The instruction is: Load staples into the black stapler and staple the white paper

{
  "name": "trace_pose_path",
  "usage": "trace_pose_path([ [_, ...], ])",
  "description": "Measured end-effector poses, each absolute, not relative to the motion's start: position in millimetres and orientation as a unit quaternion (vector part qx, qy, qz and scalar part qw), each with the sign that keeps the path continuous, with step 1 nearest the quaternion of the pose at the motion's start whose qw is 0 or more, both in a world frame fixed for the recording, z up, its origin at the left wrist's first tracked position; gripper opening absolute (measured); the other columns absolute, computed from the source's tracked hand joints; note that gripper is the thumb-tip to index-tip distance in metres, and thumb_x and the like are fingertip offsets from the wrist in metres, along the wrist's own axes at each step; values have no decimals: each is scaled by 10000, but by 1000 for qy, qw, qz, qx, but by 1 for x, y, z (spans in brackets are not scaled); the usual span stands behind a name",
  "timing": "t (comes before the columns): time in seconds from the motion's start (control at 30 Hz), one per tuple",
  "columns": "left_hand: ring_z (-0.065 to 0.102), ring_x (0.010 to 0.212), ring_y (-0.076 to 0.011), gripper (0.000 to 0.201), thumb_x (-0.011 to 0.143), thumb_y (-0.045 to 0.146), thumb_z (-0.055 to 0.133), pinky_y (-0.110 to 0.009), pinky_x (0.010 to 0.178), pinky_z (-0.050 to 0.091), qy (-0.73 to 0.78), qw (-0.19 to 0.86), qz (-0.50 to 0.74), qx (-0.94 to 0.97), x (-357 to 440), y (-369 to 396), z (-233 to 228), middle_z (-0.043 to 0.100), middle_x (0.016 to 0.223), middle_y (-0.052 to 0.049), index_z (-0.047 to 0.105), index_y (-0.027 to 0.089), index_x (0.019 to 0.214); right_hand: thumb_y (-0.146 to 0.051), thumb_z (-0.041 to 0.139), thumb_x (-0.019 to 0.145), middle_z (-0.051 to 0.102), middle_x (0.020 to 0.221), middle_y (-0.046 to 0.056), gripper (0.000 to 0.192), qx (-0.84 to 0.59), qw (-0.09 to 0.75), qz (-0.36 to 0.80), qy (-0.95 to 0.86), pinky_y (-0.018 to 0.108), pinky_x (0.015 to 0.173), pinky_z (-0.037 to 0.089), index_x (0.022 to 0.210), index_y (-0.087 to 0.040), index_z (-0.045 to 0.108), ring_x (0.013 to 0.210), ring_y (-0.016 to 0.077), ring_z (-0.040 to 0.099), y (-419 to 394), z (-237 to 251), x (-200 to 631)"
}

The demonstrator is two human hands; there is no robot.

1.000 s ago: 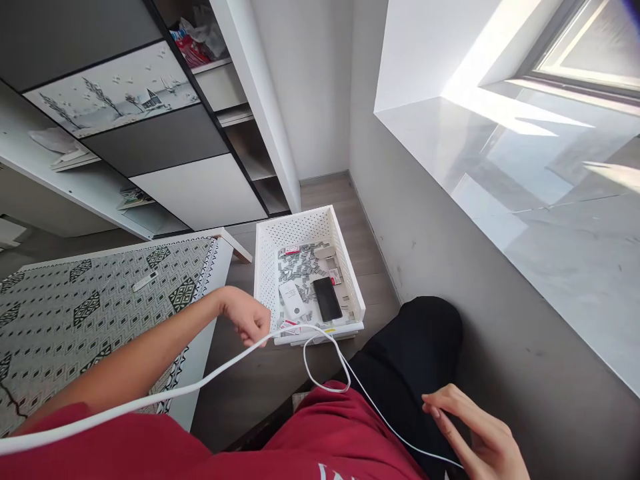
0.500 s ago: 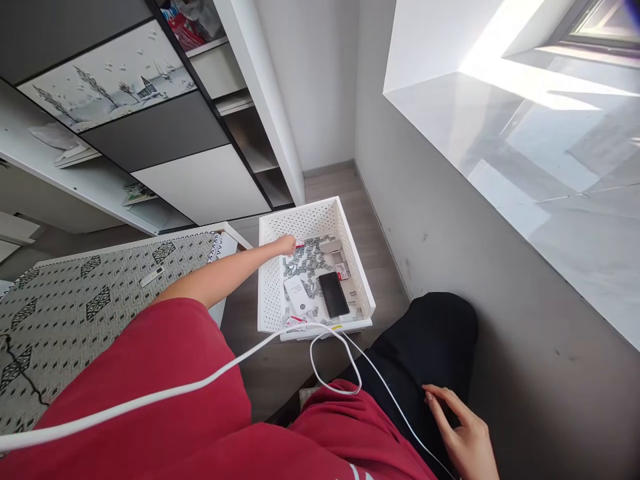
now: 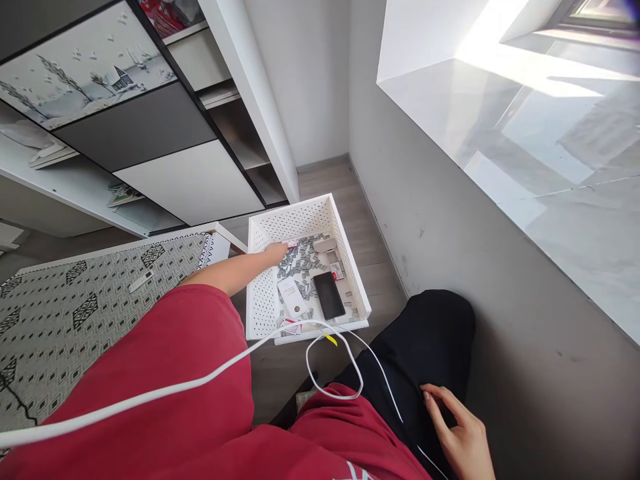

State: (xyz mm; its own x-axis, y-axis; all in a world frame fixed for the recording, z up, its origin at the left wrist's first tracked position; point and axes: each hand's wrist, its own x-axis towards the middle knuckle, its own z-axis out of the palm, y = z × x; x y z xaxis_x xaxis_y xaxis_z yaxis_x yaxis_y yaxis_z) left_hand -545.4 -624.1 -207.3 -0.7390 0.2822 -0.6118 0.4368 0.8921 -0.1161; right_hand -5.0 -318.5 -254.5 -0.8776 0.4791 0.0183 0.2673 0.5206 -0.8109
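Observation:
A white perforated basket (image 3: 261, 293) stands on the floor in front of me, its bottom strewn with small grey pieces (image 3: 299, 260). My left hand (image 3: 275, 253) reaches into its far left part, with fingers closed at a small red-and-white packet (image 3: 291, 244); the fingertips are partly hidden. A black phone (image 3: 329, 295) and a white box (image 3: 291, 297) lie among the pieces. Two more red-and-white packets lie at the right side (image 3: 337, 271) and near edge (image 3: 291, 327). My right hand (image 3: 460, 430) rests on my dark-trousered thigh, fingers loosely bent with a gap between them, holding nothing visible.
A white cable (image 3: 200, 381) loops in front of me, across the basket's near edge. On the left is a low patterned surface (image 3: 110, 313) with a white remote-like object (image 3: 141, 281). A wardrobe (image 3: 190, 180) stands behind; a grey wall (image 3: 400, 200) runs along the right.
The view has shifted slightly, so the basket sits a little farther left in the picture. My left hand stays by the packet, drawn back slightly. My right hand has hardly moved.

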Motion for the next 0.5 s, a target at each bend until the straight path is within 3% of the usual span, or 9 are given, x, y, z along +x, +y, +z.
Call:
trace_pose_path([
  [0.2, 658, 1065, -327, 889, 604, 272, 987, -362, 879, 527, 911, 307, -202, 188, -547, -628, -214, 687, 1113, -166, 525, 160, 1355, -621, 592, 962, 808, 957, 76, 460, -217, 119, 440, -863, 245, 755, 629, 960, -210, 798, 813, 228, 793, -320, -251, -6],
  [0.4, 660, 1077, -327, 910, 597, 248, 977, -343, 864, 525, 907, 306, -210, 199, -552, -629, -214, 680, 1178, -175, 513, 161, 1374, -598, 583, 975, 805, 951, 69, 438, -218, 121, 438, -864, 238, 733, 624, 962, -215, 794, 812, 225, 791, -321, -249, -4],
  [0.5, 654, 1088, -317, 812, 629, 263, 955, -328, 862, 521, 908, 305, -208, 199, -557, -630, -213, 684, 1166, -167, 549, 154, 1324, -589, 587, 977, 803, 953, 63, 426, -216, 121, 438, -864, 239, 753, 623, 981, -216, 792, 817, 220, 790, -321, -253, -3],
])
